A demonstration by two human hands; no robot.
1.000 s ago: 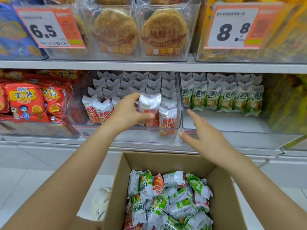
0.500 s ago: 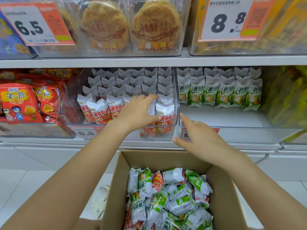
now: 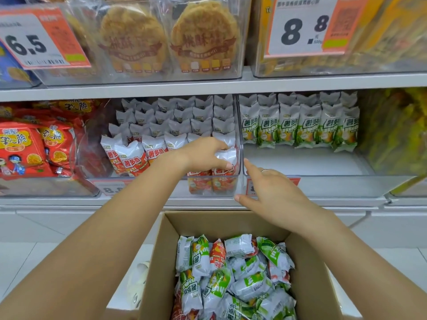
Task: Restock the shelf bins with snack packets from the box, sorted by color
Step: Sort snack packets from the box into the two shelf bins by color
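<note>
My left hand (image 3: 203, 155) reaches into the clear bin (image 3: 161, 189) of red-and-white packets and grips the top of a red snack packet (image 3: 227, 157) standing at the bin's front right corner. Beside it, my right hand (image 3: 272, 192) lies open against the front left corner of the neighbouring clear bin (image 3: 335, 185); its index finger points up along the divider and the thumb lies low at the corner. That bin holds a back row of green packets (image 3: 288, 125), and its front floor is bare. Below stands an open cardboard box (image 3: 159, 262) with mixed green and red packets (image 3: 231, 278).
Red snack bags (image 3: 25, 148) fill the bin to the left, and yellow-green bags (image 3: 397, 135) sit at the far right. The upper shelf (image 3: 208, 85) carries cookie packs (image 3: 203, 38) and price tags. A white object (image 3: 138, 282) lies on the tiled floor left of the box.
My left hand has lowered the red packet into the front right corner of the red bin. My right hand has dropped from mid-air to the green bin's front corner.
</note>
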